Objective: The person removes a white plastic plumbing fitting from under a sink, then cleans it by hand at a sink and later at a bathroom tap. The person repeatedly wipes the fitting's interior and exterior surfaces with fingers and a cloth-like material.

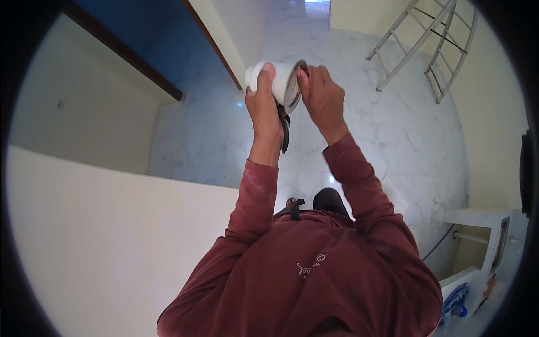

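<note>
My left hand (264, 104) is wrapped round a white cylindrical fitting (279, 80), its thumb lying along the top. The fitting is held up on its side, and its wide round face with a greyish rim points to the right. At that rim, my right hand (323, 95) is closed, thumb and curled fingers pressed against the edge. Below the fitting, a dark curved handle (284, 132) sticks out beside my left palm. What it belongs to is hidden, and I cannot tell whether it is part of the fitting.
A metal stepladder (415, 45) stands at the far right on the marbled tile floor (370, 129). A low cream wall (123, 224) runs along the left. A brown-edged doorway (210, 45) opens ahead. A white counter (471, 218) and blue coiled cable (456, 303) are at lower right.
</note>
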The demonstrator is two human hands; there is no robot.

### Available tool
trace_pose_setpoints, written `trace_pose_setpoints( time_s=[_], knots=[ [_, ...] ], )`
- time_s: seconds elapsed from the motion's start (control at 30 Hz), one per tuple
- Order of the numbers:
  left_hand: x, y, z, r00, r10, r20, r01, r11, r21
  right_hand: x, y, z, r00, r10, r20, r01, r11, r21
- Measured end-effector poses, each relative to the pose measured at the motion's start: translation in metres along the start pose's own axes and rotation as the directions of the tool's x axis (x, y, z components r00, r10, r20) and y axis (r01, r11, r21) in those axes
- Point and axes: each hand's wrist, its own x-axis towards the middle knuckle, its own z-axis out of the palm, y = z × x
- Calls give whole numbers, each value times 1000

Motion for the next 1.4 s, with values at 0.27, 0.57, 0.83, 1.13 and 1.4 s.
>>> trace_pose_setpoints(
  time_s=[0.27,0.57,0.83,1.13,1.4],
  knots=[
    [121,-13,42,977,-30,211,61,988,-141,84,66,60,998,44,53,-53,981,185],
    [256,-56,92,1000,-29,9,29,999,-17,138,176,166,972,78,221,-122,973,196],
    [347,-65,72,935,170,312,-142,984,-109,208,204,224,850,139,508,-442,713,544],
    [537,-79,151,991,132,-6,-128,955,-268,312,285,332,656,222,721,-698,541,469],
    [605,-57,153,947,-144,288,252,890,-380,236,380,294,515,683,518,-855,371,362]
  ],
)
